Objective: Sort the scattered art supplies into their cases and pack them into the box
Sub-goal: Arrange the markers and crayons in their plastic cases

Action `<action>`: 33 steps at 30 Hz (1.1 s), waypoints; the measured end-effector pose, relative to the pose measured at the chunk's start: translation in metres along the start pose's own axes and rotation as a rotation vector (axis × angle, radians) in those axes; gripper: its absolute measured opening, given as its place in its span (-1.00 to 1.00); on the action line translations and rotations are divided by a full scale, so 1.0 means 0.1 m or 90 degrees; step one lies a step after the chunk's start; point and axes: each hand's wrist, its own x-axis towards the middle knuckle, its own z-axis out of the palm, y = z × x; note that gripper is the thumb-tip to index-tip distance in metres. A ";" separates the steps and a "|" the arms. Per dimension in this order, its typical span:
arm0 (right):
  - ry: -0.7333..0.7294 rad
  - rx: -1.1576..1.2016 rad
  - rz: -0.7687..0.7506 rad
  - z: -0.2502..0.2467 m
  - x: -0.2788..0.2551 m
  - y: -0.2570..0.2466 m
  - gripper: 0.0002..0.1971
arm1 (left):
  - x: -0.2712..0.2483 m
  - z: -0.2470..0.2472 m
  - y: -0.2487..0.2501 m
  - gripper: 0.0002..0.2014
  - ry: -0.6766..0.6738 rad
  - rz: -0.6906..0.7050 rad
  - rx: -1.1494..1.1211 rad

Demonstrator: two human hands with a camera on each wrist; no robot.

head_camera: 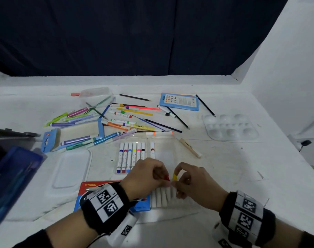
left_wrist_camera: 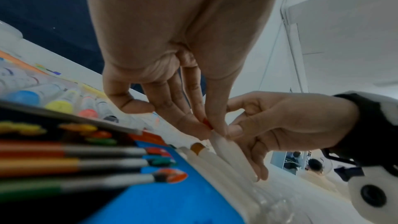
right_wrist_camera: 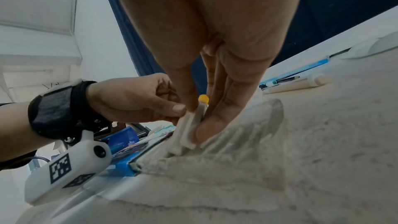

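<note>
Left hand (head_camera: 145, 171) pinches red-capped marker (head_camera: 167, 178), right hand (head_camera: 192, 179) yellow-capped marker (head_camera: 174, 176)

The head camera is looking forward and down from above the bench (head_camera: 224, 176), taking in the whole spread out to the dark curtain (head_camera: 134, 33) at 12 o'clock, with both hands at 6 o'clock, near the lens. The left wrist camera is sitting very close, low by the bench, facing along the left hand (left_wrist_camera: 172, 57) toward 2 o'clock, catching the right hand (left_wrist_camera: 290, 122) opposite. The right wrist camera is looking along the right hand (right_wrist_camera: 215, 48), equally close, with the left hand (right_wrist_camera: 133, 98) at 9 o'clock. All three views are sharing the white marker row (head_camera: 163, 196) where the fingertips are meeting
</note>
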 end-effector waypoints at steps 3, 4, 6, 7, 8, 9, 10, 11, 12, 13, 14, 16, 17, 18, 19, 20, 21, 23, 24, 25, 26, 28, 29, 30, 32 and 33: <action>-0.006 0.015 0.022 0.02 0.04 0.04 -0.90 | 0.02 0.04 0.02 -0.77 -0.031 0.011 0.135; -0.005 0.018 0.027 0.03 0.05 0.05 -0.89 | 0.03 0.04 0.02 -0.73 -0.041 0.017 0.189; -0.003 0.017 0.035 0.02 0.07 0.06 -0.89 | 0.03 0.04 0.03 -0.67 -0.059 0.031 0.275; -0.003 0.009 0.035 0.02 0.08 0.06 -0.89 | 0.02 0.03 0.04 -0.67 -0.071 0.030 0.300; -0.005 -0.006 0.033 0.02 0.08 0.07 -0.90 | 0.01 0.03 0.06 -0.67 -0.082 0.027 0.313; -0.007 -0.027 0.030 0.01 0.08 0.06 -0.90 | 0.00 0.03 0.06 -0.67 -0.090 0.021 0.320; -0.007 -0.047 0.028 0.01 0.08 0.06 -0.89 | 0.00 0.02 0.06 -0.67 -0.094 0.016 0.326; -0.007 -0.059 0.026 0.01 0.08 0.06 -0.88 | -0.01 0.02 0.07 -0.66 -0.094 0.011 0.333; -0.008 -0.069 0.024 0.00 0.08 0.05 -0.84 | -0.01 0.02 0.07 -0.65 -0.092 0.006 0.342; -0.009 -0.085 0.017 0.01 0.07 0.05 -0.81 | -0.02 0.03 0.07 -0.63 -0.091 0.001 0.347; -0.009 -0.112 0.003 0.01 0.07 0.04 -0.78 | -0.02 0.04 0.07 -0.62 -0.090 -0.004 0.347; 0.001 -0.191 -0.036 0.03 0.05 0.01 -0.73 | -0.03 0.03 0.06 -0.62 -0.084 -0.007 0.337; 0.010 -0.234 -0.057 0.04 0.03 0.00 -0.72 | -0.03 0.02 0.05 -0.64 -0.077 -0.007 0.326; 0.016 -0.270 -0.078 0.05 0.02 -0.02 -0.71 | -0.03 -0.01 0.04 -0.68 -0.067 -0.007 0.310; 0.019 -0.299 -0.098 0.05 0.01 -0.03 -0.71 | -0.03 -0.06 0.02 -0.72 -0.058 -0.009 0.294; 0.016 -0.319 -0.115 0.05 0.00 -0.04 -0.70 | -0.02 -0.10 -0.01 -0.76 -0.051 -0.011 0.283; 0.006 -0.333 -0.132 0.05 -0.01 -0.05 -0.69 | -0.01 -0.14 -0.03 -0.79 -0.047 -0.015 0.279; -0.027 -0.367 -0.163 0.05 -0.02 -0.06 -0.66 | 0.01 -0.19 -0.04 -0.83 -0.054 -0.018 0.282; -0.044 -0.387 -0.169 0.06 -0.02 -0.08 -0.65 | 0.02 -0.20 -0.03 -0.84 -0.063 -0.015 0.289; -0.056 -0.400 -0.168 0.08 -0.03 -0.09 -0.64 | 0.03 -0.21 -0.01 -0.84 -0.072 -0.010 0.299; -0.065 -0.407 -0.165 0.09 -0.03 -0.11 -0.63 | 0.04 -0.20 0.00 -0.84 -0.084 -0.007 0.311; -0.073 -0.413 -0.168 0.12 -0.03 -0.13 -0.62 | 0.06 -0.18 0.03 -0.83 -0.103 -0.003 0.336; -0.074 -0.418 -0.171 0.13 -0.03 -0.13 -0.62 | 0.08 -0.18 0.04 -0.83 -0.106 -0.002 0.348; -0.073 -0.424 -0.176 0.14 -0.03 -0.14 -0.61 | 0.09 -0.18 0.05 -0.83 -0.108 -0.001 0.359; -0.074 -0.441 -0.186 0.16 -0.03 -0.13 -0.60 | 0.10 -0.17 0.06 -0.83 -0.106 0.007 0.384; -0.077 -0.448 -0.190 0.17 -0.03 -0.13 -0.60 | 0.10 -0.17 0.06 -0.82 -0.105 0.011 0.397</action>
